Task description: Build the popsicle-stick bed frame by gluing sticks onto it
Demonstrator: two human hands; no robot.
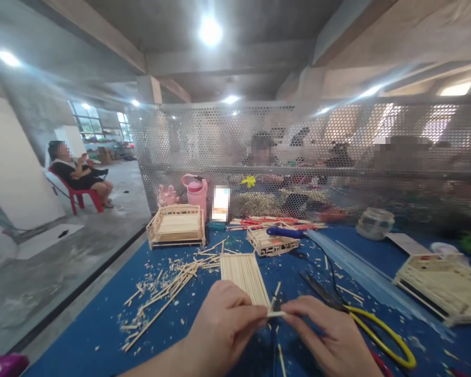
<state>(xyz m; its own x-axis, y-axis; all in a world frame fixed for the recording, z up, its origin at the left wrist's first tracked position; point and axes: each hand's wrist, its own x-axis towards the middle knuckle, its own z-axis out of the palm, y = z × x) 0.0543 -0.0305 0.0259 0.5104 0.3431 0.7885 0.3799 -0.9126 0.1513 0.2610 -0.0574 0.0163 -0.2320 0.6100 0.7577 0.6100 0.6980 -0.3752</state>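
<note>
Between the fingertips of both my hands is a short pale wooden stick point(275, 314). My left hand point(230, 319) pinches its left end, at the near corner of a flat panel point(243, 272) of sticks laid side by side. The stick's right end is pinched by my right hand point(322, 327). Whether the stick touches the panel I cannot tell. Loose sticks point(172, 285) and small chips lie to the left. Scissors with yellow handles point(384, 335) rest beside my right hand, partly behind it.
Small stick-built beds point(176, 228) stand on the blue table point(102, 314), at the back and right. A blue-handled tool point(286, 232) with a cord lies across one. Behind are a pink bottle point(197, 196), a glass jar point(374, 224) and a perforated metal screen point(220, 136). A person sits at far left.
</note>
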